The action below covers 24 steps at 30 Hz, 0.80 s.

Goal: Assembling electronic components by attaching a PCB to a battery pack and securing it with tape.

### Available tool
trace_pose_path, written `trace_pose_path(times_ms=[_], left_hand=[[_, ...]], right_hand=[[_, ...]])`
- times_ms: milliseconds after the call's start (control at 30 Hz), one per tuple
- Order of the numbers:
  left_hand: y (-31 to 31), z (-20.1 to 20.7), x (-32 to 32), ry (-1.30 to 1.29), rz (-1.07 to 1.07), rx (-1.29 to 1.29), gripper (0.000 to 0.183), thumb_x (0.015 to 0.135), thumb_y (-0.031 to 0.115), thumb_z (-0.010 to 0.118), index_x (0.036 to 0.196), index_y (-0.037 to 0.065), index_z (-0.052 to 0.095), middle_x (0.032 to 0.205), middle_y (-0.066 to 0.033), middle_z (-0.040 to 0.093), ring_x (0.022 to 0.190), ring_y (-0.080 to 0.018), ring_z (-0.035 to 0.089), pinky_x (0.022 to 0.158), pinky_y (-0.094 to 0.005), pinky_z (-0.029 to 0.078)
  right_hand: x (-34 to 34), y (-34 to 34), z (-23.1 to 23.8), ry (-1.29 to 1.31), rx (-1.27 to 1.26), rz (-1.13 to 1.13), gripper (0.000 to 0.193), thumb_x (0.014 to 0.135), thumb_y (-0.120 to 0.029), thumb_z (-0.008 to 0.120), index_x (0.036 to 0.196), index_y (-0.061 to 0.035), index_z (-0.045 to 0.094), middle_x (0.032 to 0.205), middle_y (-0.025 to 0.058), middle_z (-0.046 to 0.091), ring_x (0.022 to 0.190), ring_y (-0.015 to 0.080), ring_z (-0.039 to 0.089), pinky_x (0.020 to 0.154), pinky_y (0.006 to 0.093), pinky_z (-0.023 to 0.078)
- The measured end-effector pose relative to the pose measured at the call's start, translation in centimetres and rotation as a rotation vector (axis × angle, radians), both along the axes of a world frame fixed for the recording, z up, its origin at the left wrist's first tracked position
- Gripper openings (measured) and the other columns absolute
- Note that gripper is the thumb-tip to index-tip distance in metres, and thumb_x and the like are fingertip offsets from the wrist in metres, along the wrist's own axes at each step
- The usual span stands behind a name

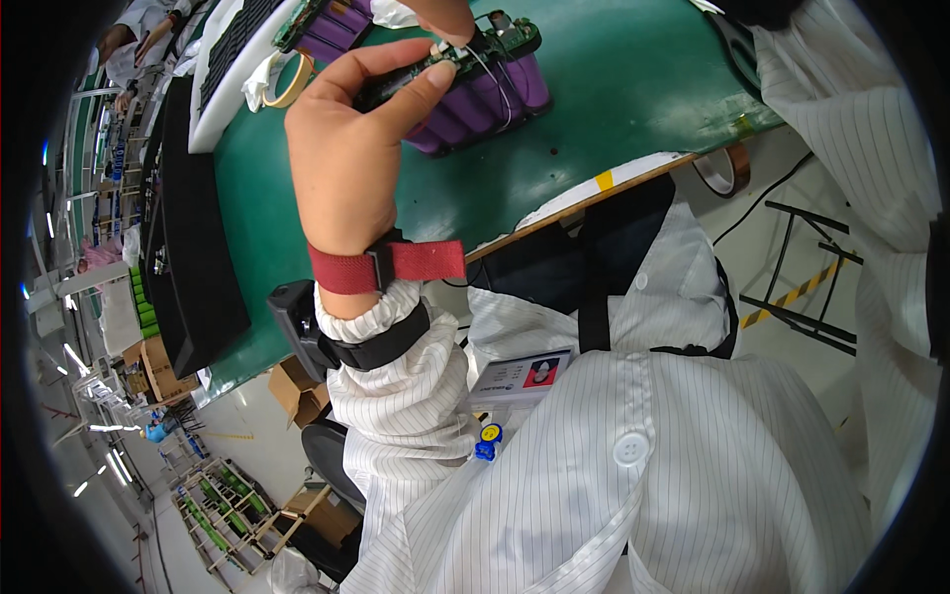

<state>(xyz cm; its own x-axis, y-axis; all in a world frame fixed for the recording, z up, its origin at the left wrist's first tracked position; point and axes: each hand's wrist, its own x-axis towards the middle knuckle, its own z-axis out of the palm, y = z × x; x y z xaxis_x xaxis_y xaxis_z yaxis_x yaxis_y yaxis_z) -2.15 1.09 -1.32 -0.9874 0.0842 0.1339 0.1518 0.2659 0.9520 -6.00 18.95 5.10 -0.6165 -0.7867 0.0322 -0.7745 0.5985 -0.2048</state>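
Left hand [346,148] pinches the green circuit board [435,61] between thumb and fingers, atop the purple cell pack [485,99] lying on the green bench [614,89], mid-width, back from its near edge. Right hand [440,18], largely cut off by the upper frame edge, touches the board; its finger spread cannot be told. Steady board and thin wires [490,74] together, avoiding strain at the joints. Solder points and far pack end are obscured.

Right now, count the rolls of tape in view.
2. A pale roll lies on the green mat left of the left hand; an amber roll hangs at the table's front edge, right side. Others may be hidden.
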Motion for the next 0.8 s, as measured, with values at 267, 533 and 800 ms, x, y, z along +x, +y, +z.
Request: trace_pose_path(times_ms=[267,533,800], left_hand=[[-0.4,-0.2,0.5,-0.005,0.05,-0.048,0.024,0.078,0.007,0.08,0.099,-0.002,0.072,0.079,-0.0011,0.066,0.065,-0.0048,0.054,0.058,-0.0192,0.04],[0.3,0.3,0.1,-0.006,0.008,-0.013,0.025,0.078,0.007,0.081,0.099,-0.002,0.072,0.076,-0.0018,0.065,0.063,-0.0064,0.055,0.058,-0.0202,0.041],[0.0,0.1,0.0,-0.017,-0.003,0.016,0.025,0.079,0.005,0.079,0.101,-0.003,0.07,0.078,-0.0016,0.066,0.065,-0.0062,0.055,0.059,-0.0196,0.041]], right_hand=[[-0.3,-0.2,0.1,0.016,-0.011,0.015,0.022,0.068,-0.02,0.073,0.074,0.001,0.07,0.07,0.0208,0.064,0.065,0.0368,0.063,0.06,0.0442,0.049],[0.4,0.6,0.8,0.043,-0.003,-0.031,0.023,0.068,-0.02,0.073,0.075,0.0012,0.07,0.071,0.021,0.064,0.066,0.0369,0.063,0.06,0.0442,0.049],[0.3,0.5,0.7,0.038,-0.006,-0.03,0.023,0.068,-0.021,0.073,0.075,0.0014,0.07,0.071,0.0213,0.065,0.066,0.0369,0.063,0.06,0.0442,0.049]])
